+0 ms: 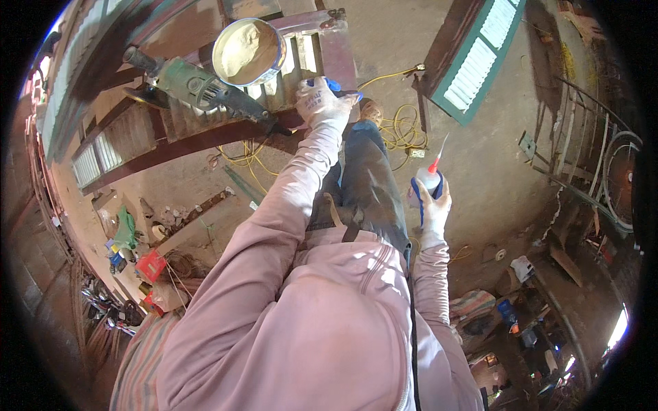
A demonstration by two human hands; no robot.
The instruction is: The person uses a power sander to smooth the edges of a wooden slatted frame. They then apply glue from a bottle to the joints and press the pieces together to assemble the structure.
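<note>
I see the right hand (436, 202), in a white glove with a blue palm, right of centre in the frame, its fingers wrapped around a squeeze bottle (428, 179). The bottle's red cap (434, 164) and thin pointed nozzle (443, 146) tilt toward the top right. I have the left hand (319, 101), gloved alike, at upper centre with its fingers curled at the edge of a reddish-brown louvred shutter (192, 140); blue shows under them, but I cannot tell whether they grip anything. On the shutter, upper left of that hand, I see a round tub (277, 72) of pale yellow material and, just beside it, a green angle grinder (195, 89). A yellow cord (404, 130) lies coiled on the floor between the hands, and a green-framed louvred panel (469, 72) fills the upper right.
</note>
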